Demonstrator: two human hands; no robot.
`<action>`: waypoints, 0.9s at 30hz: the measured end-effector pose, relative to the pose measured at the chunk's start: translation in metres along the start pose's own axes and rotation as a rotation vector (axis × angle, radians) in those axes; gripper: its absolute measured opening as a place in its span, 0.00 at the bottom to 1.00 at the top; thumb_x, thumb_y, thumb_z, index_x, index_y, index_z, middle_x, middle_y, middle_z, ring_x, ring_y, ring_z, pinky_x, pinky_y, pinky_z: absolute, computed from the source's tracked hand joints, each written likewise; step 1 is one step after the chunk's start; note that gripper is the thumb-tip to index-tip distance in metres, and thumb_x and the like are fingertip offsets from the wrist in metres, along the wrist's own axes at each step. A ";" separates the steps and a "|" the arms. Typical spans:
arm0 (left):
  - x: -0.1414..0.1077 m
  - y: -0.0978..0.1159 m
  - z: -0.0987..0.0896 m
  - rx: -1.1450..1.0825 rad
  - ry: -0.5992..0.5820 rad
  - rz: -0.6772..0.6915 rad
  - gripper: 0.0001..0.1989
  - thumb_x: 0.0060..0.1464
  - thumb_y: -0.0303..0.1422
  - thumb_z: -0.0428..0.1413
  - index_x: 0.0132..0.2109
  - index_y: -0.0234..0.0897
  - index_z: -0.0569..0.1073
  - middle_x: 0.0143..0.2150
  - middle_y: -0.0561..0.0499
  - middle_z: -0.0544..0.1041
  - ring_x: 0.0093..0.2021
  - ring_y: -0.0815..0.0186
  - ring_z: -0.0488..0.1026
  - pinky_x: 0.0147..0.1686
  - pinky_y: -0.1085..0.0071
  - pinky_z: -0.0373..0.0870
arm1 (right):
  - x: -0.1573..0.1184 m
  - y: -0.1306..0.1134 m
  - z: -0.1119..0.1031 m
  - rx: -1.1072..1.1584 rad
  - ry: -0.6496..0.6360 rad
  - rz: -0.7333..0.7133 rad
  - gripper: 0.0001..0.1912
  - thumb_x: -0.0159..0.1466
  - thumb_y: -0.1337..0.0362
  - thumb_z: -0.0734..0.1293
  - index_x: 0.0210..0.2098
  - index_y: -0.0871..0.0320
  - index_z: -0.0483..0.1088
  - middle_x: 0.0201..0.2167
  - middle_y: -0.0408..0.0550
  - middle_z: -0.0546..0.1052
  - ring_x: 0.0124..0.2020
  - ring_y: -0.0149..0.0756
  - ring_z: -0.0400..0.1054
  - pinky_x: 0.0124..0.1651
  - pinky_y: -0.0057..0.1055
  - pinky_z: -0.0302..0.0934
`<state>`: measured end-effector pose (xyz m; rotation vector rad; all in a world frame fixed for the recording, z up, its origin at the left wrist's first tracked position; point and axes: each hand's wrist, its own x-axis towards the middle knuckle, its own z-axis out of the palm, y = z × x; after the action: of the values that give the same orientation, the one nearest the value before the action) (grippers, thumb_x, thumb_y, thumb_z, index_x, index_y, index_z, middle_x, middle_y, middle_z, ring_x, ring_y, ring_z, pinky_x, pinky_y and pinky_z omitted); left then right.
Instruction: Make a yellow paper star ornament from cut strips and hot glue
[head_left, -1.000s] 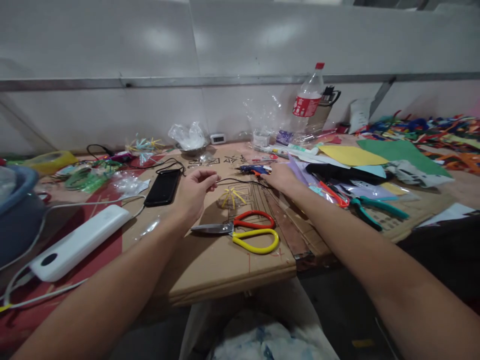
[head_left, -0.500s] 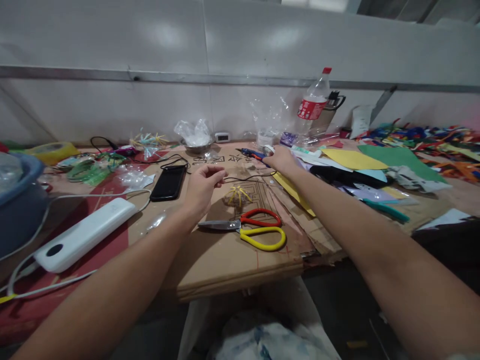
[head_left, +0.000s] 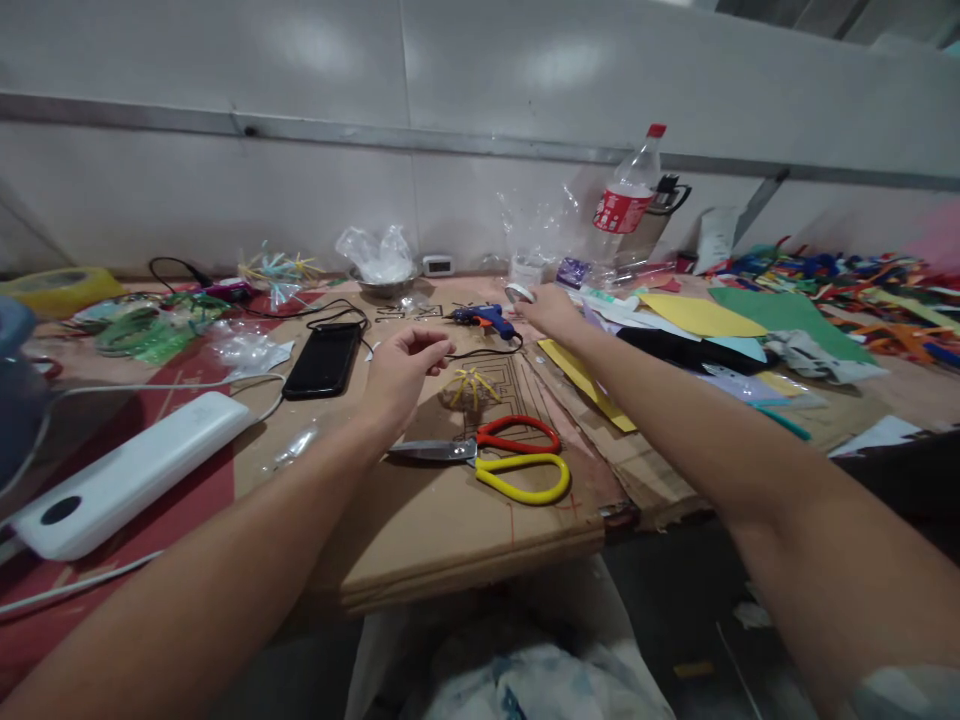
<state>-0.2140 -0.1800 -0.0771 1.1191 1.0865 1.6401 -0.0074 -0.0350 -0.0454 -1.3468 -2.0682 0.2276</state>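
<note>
My left hand (head_left: 409,372) is pinched closed above the cardboard (head_left: 420,530), and whatever may be between its fingertips is too small to make out. Just right of it stands a small yellow spiky piece (head_left: 472,386). My right hand (head_left: 551,310) reaches to the back, its fingers closed at a small white roll or ring (head_left: 519,293). A blue glue gun (head_left: 484,319) with an orange trigger lies left of that hand, apart from it. Scissors (head_left: 517,465) with one red and one yellow handle lie in front, blades pointing left.
At left are a black phone (head_left: 323,360), a white power strip (head_left: 135,475) and a blue basin (head_left: 19,390). A bottle (head_left: 624,208) stands at the back. Coloured sheets (head_left: 705,314) and a heap of strips (head_left: 885,300) lie right. Cables cross the table.
My right hand has moved slightly left and off the glue gun, which now shows whole on the cardboard. My left hand keeps its pinch. The view has shifted a little.
</note>
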 end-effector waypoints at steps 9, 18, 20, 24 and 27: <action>-0.003 -0.004 0.003 -0.005 0.003 -0.041 0.11 0.40 0.31 0.67 0.33 0.33 0.76 0.30 0.49 0.78 0.27 0.71 0.70 0.29 0.73 0.63 | -0.109 0.029 -0.068 -0.479 -0.238 0.030 0.22 0.57 0.50 0.73 0.42 0.62 0.76 0.39 0.58 0.79 0.41 0.48 0.72 0.45 0.38 0.64; -0.005 -0.001 0.004 0.005 0.019 -0.041 0.12 0.39 0.30 0.67 0.33 0.32 0.76 0.30 0.50 0.78 0.26 0.72 0.69 0.28 0.74 0.63 | -0.123 0.036 -0.071 -0.619 -0.445 0.101 0.26 0.60 0.53 0.69 0.51 0.65 0.74 0.45 0.63 0.79 0.44 0.50 0.73 0.44 0.36 0.64; -0.004 -0.001 0.003 0.006 0.018 -0.034 0.12 0.39 0.30 0.67 0.33 0.32 0.76 0.30 0.49 0.78 0.26 0.73 0.69 0.28 0.74 0.63 | -0.121 0.031 -0.072 -0.633 -0.443 0.117 0.19 0.61 0.59 0.67 0.48 0.64 0.76 0.43 0.61 0.80 0.42 0.47 0.74 0.41 0.33 0.63; -0.004 -0.001 0.003 0.006 0.006 -0.031 0.12 0.40 0.31 0.67 0.34 0.32 0.76 0.30 0.49 0.78 0.27 0.72 0.69 0.28 0.74 0.64 | -0.119 0.025 -0.074 -0.651 -0.445 0.171 0.13 0.59 0.66 0.65 0.40 0.63 0.78 0.38 0.59 0.81 0.38 0.45 0.74 0.35 0.31 0.59; -0.004 -0.002 0.003 0.005 0.007 -0.037 0.13 0.39 0.31 0.67 0.34 0.32 0.76 0.30 0.49 0.78 0.27 0.72 0.70 0.28 0.74 0.64 | -0.113 0.028 -0.078 -0.664 -0.425 0.192 0.11 0.58 0.66 0.66 0.37 0.62 0.79 0.36 0.58 0.81 0.37 0.45 0.74 0.34 0.32 0.58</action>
<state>-0.2095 -0.1827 -0.0793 1.0908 1.1096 1.6148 0.0896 -0.1353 -0.0460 -2.0378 -2.4878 -0.1241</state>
